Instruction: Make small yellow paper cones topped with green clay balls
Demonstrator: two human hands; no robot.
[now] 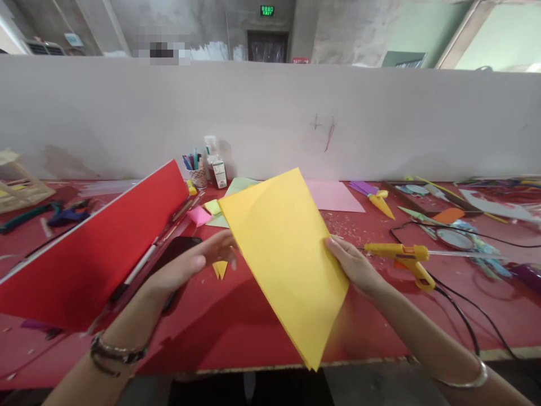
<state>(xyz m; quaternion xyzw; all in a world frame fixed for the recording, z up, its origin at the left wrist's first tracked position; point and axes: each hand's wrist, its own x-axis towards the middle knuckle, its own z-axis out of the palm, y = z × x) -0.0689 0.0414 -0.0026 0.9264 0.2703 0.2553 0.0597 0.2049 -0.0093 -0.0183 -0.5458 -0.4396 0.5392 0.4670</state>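
A yellow sheet of paper (287, 254) hangs tilted above the red table (236, 332), one corner pointing down past the front edge. My right hand (353, 265) pinches the sheet's right edge, thumb on top. My left hand (194, 260) reaches toward the sheet's left edge with fingers stretched out; its fingertips are near or just touching the paper. A small yellow paper scrap (220, 269) lies on the table under the left fingers.
A large red sheet (97, 242) leans at the left over a dark phone (177, 251). A yellow glue gun (401, 256) with black cable lies right. A pen cup (196, 172), glue bottle (213, 160), pink paper (333, 196) and paper scraps sit before a white partition.
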